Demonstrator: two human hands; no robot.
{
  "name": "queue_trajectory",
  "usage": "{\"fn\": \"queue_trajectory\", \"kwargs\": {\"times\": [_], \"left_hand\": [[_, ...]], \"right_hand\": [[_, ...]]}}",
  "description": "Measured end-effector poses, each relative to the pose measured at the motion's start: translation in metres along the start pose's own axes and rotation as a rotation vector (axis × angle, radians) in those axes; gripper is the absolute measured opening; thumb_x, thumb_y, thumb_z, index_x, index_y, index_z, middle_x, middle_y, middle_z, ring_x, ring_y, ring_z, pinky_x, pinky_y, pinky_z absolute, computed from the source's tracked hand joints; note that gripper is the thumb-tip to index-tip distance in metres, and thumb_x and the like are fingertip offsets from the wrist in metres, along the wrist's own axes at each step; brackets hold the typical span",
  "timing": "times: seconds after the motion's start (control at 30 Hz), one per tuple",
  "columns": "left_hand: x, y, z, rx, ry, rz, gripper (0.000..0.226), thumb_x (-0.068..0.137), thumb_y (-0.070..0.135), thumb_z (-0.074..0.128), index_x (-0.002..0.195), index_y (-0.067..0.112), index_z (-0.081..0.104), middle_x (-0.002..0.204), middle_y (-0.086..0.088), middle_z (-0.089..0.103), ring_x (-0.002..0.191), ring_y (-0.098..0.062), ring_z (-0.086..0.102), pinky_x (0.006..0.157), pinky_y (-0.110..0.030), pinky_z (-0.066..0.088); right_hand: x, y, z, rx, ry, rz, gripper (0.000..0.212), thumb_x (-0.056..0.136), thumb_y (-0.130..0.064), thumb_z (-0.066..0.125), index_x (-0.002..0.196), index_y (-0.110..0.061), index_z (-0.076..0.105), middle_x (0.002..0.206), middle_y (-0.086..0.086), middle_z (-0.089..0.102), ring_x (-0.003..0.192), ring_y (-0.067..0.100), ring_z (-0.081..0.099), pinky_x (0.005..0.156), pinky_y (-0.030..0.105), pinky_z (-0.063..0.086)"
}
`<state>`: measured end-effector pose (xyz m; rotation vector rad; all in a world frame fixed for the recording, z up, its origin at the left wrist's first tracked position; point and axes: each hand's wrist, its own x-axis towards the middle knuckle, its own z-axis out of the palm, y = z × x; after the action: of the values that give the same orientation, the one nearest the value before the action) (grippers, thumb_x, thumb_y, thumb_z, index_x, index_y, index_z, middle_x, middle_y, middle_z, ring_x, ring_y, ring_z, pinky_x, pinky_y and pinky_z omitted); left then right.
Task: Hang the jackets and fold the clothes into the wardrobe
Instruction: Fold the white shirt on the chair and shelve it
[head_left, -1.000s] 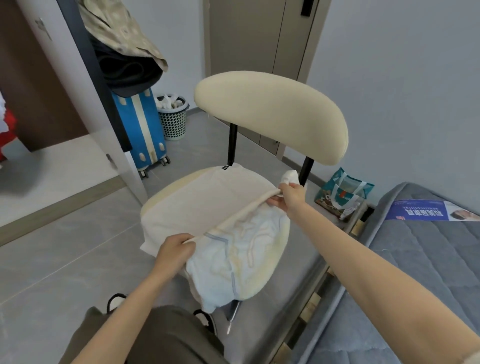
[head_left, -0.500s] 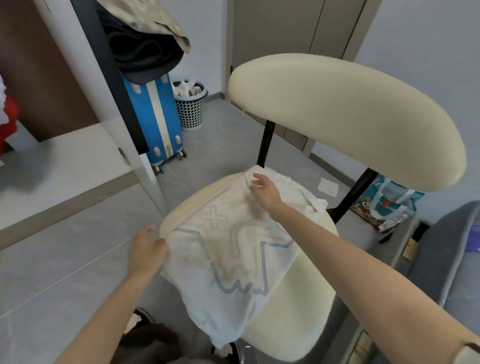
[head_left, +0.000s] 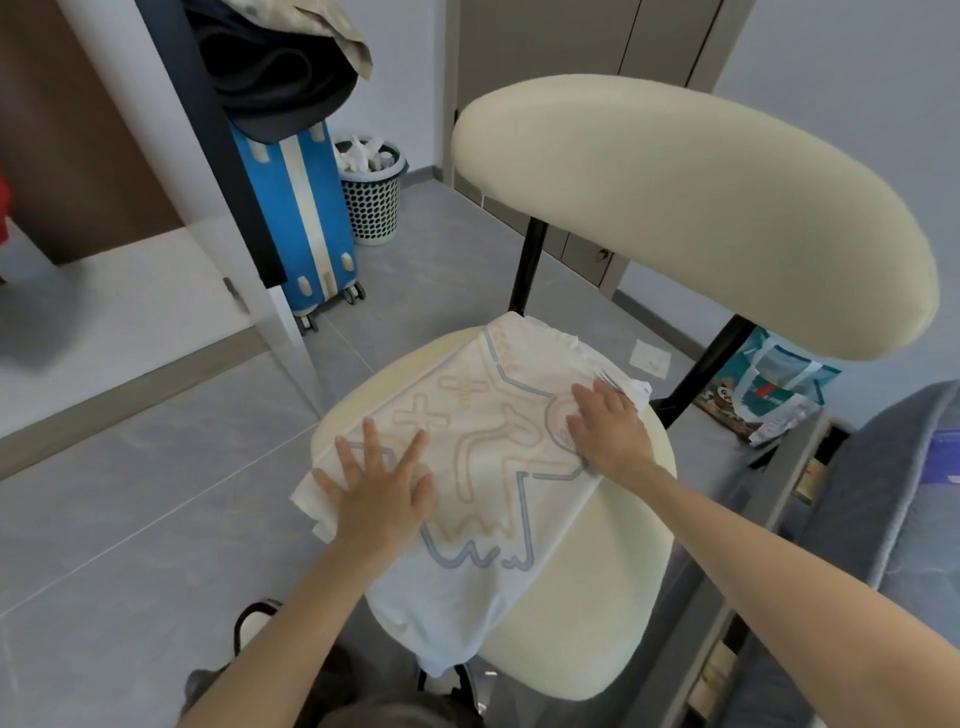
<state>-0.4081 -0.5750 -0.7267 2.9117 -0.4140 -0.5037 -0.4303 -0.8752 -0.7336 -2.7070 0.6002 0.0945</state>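
Note:
A white T-shirt (head_left: 483, 467) with orange and blue line print lies folded across the seat of a cream chair (head_left: 587, 618). Its lower end hangs over the seat's front edge. My left hand (head_left: 379, 488) lies flat on the shirt's left side, fingers spread. My right hand (head_left: 608, 426) presses flat on the shirt's right edge near the bunched collar end. Neither hand grips the cloth.
The chair's wide cream backrest (head_left: 701, 208) rises behind the shirt. A blue suitcase (head_left: 301, 208) with dark clothes (head_left: 280, 78) piled on top stands at the back left, beside a mesh bin (head_left: 371, 192). A grey mattress (head_left: 914, 493) and a printed bag (head_left: 769, 389) lie right.
Both hands let go of the shirt's edges after laying the fold over, and now rest flat on it. The view has moved closer to the chair.

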Motion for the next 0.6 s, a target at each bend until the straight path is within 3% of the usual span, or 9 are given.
{"fn": "queue_trajectory", "kwargs": {"times": [0.07, 0.13, 0.23, 0.33, 0.43, 0.6], "left_hand": [[-0.003, 0.021, 0.005, 0.009, 0.021, 0.08, 0.057, 0.096, 0.061, 0.015, 0.146, 0.051, -0.01, 0.156, -0.007, -0.03, 0.141, -0.042, -0.026, 0.108, -0.068, -0.007], [-0.004, 0.048, 0.009, -0.026, 0.039, 0.132, 0.058, 0.094, 0.065, 0.016, 0.145, 0.053, -0.009, 0.156, -0.006, -0.029, 0.14, -0.041, -0.028, 0.106, -0.068, -0.012], [-0.003, 0.083, 0.019, -0.069, 0.043, 0.154, 0.065, 0.087, 0.075, 0.017, 0.143, 0.057, -0.009, 0.155, -0.004, -0.032, 0.138, -0.041, -0.033, 0.103, -0.069, -0.018], [-0.003, 0.099, 0.033, -0.03, -0.006, 0.105, 0.086, 0.069, 0.091, 0.014, 0.142, 0.056, -0.015, 0.152, -0.004, -0.037, 0.135, -0.041, -0.038, 0.097, -0.069, -0.026], [-0.001, 0.1, 0.043, 0.042, 0.025, 0.062, 0.102, 0.054, 0.099, 0.009, 0.141, 0.053, -0.02, 0.152, -0.007, -0.038, 0.132, -0.041, -0.041, 0.094, -0.069, -0.03], [0.003, 0.1, 0.048, 0.04, 0.043, 0.066, 0.106, 0.05, 0.101, 0.008, 0.141, 0.054, -0.02, 0.152, -0.006, -0.038, 0.132, -0.041, -0.041, 0.094, -0.07, -0.029]], "right_hand": [[-0.001, -0.001, -0.005, 0.117, 0.182, 0.02, 0.038, 0.098, -0.022, 0.044, 0.136, -0.017, 0.048, 0.144, 0.008, 0.041, 0.132, 0.029, 0.037, 0.098, 0.038, 0.041], [-0.002, 0.003, -0.012, 0.185, 0.274, 0.09, 0.034, 0.097, -0.013, 0.045, 0.13, -0.01, 0.049, 0.133, 0.011, 0.044, 0.122, 0.03, 0.044, 0.09, 0.039, 0.045], [0.0, 0.02, -0.017, 0.236, 0.257, 0.231, 0.033, 0.097, -0.008, 0.044, 0.13, -0.005, 0.044, 0.133, 0.017, 0.04, 0.113, 0.036, 0.05, 0.088, 0.042, 0.045], [0.0, 0.036, -0.018, 0.289, 0.182, 0.345, 0.036, 0.097, -0.012, 0.046, 0.132, -0.007, 0.041, 0.133, 0.017, 0.038, 0.104, 0.036, 0.054, 0.086, 0.041, 0.046], [0.009, 0.049, -0.019, 0.306, 0.186, 0.331, 0.031, 0.098, -0.017, 0.049, 0.127, -0.009, 0.048, 0.127, 0.015, 0.049, 0.098, 0.029, 0.056, 0.08, 0.037, 0.046], [0.023, 0.059, -0.028, 0.416, 0.259, 0.359, 0.019, 0.101, -0.023, 0.046, 0.107, -0.011, 0.059, 0.105, 0.013, 0.065, 0.09, 0.029, 0.061, 0.078, 0.04, 0.051]]}}
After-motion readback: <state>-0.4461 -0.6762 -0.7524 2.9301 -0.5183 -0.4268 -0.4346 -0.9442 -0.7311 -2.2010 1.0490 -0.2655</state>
